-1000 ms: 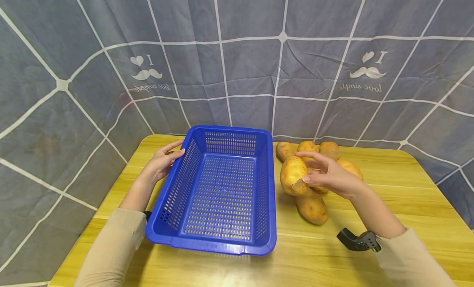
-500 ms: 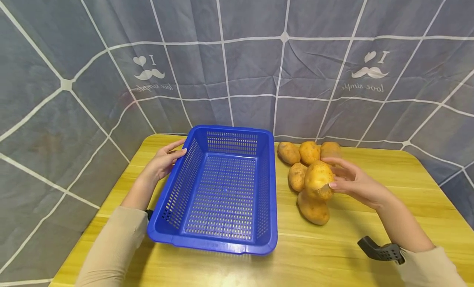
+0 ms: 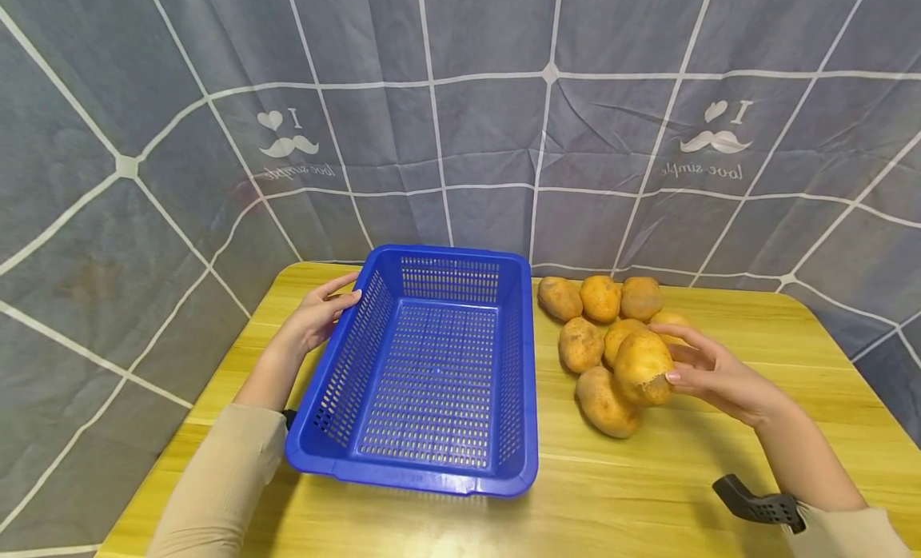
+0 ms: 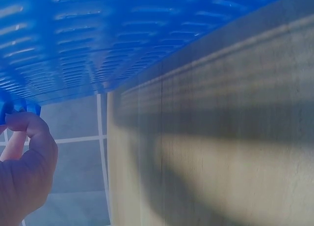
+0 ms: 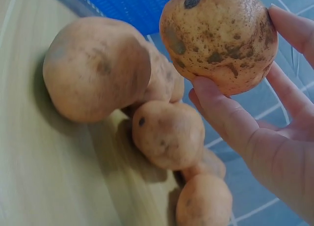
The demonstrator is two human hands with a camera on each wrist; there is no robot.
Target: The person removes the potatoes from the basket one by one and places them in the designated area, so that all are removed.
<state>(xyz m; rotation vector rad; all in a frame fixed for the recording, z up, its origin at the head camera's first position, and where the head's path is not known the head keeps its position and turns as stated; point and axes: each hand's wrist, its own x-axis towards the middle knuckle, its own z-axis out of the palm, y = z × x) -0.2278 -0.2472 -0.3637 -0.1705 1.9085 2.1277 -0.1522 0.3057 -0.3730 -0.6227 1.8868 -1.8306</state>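
Observation:
In the head view, a blue perforated plastic basket (image 3: pixel 436 390) has bare inside walls and floor. My left hand (image 3: pixel 311 316) grips its left rim, thumb over the edge; the left wrist view shows the thumb (image 4: pixel 37 137) bent against the rim. On the right, my right hand (image 3: pixel 730 380) pinches a yellow-brown potato (image 3: pixel 642 368) between thumb and fingers. Dark spots mark that potato (image 5: pixel 221 42) in the right wrist view. It hangs over the pile, beside a long potato (image 3: pixel 604 402) and partly over another potato (image 3: pixel 623 336). My fingers partly hide one potato (image 3: pixel 672 320).
Several more potatoes lie close together right of the basket, among them a back-row potato (image 3: pixel 600 298) and a rounder potato (image 3: pixel 581 344). Everything stands on a wooden table (image 3: pixel 576 502). A grey curtain (image 3: pixel 475 142) with white lines hangs right behind the table's far edge.
My right hand has carried the potato rightward and a little nearer to me, away from the basket's right rim. The left hand and the basket have stayed in place.

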